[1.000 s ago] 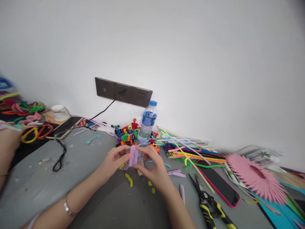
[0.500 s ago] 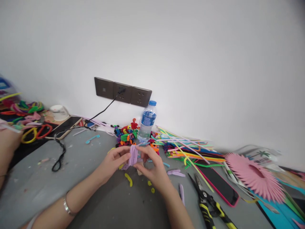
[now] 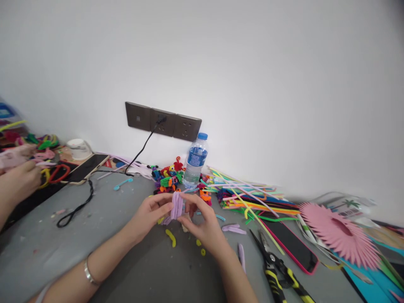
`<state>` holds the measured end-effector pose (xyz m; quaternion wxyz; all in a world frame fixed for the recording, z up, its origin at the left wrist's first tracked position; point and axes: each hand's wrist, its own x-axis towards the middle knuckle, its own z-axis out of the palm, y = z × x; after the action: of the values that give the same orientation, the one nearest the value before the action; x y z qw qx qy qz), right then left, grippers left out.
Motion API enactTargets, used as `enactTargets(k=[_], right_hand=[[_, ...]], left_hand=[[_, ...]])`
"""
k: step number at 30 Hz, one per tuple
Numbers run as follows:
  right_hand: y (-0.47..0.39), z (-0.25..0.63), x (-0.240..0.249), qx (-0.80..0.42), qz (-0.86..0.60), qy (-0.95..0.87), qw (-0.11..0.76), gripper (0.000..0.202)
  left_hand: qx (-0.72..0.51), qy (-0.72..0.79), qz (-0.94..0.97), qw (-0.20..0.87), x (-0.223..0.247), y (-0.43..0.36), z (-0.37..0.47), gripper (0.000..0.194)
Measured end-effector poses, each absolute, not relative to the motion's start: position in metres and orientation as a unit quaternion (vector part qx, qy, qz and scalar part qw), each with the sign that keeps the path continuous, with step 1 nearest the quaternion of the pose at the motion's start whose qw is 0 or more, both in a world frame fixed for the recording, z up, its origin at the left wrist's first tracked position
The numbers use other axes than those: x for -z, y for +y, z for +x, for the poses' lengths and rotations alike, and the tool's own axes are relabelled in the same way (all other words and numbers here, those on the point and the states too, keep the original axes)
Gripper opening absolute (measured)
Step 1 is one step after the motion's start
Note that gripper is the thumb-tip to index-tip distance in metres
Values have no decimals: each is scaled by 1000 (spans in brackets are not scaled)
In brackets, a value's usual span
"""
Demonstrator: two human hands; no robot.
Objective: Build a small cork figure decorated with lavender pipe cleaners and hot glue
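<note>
Between my two hands is a small bundle of folded lilac pipe cleaners point(image 3: 177, 205), held upright just above the grey table. My left hand point(image 3: 154, 211) pinches its left side between thumb and fingers. From the right, my right hand point(image 3: 202, 216) grips the same bundle with thumb and fingertips. Below it lie a bent yellow pipe cleaner piece point(image 3: 171, 238) and small yellow curls point(image 3: 203, 252). Folded lilac pieces point(image 3: 234, 229) rest right of my right hand. Some things behind my fingers are partly hidden.
Yellow-and-black pliers point(image 3: 274, 265) and a pink-cased phone point(image 3: 292, 246) lie at right, near a pink paper fan ring point(image 3: 341, 231). A water bottle point(image 3: 195, 162) stands behind my hands beside a pipe cleaner pile point(image 3: 252, 195). Another person's hand point(image 3: 22, 181) is at far left, by scissors point(image 3: 58, 173).
The other person's hand at far left has come further into view, and the black cable near it has shifted. My hands and the lilac bundle look nearly unmoved.
</note>
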<state>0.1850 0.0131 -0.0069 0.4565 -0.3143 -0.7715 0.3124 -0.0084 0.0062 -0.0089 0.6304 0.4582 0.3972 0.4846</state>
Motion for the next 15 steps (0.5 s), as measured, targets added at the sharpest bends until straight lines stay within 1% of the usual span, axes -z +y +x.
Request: enactTargets(k=[6, 15], right_hand=[[14, 185, 9, -315, -316, -773, 452, 49], [17, 191, 9, -300, -324, -790, 426, 51]], left_hand=[[-482, 400, 474, 619, 8, 7, -9, 40], [-454, 386, 516, 615, 7, 12, -14, 36]])
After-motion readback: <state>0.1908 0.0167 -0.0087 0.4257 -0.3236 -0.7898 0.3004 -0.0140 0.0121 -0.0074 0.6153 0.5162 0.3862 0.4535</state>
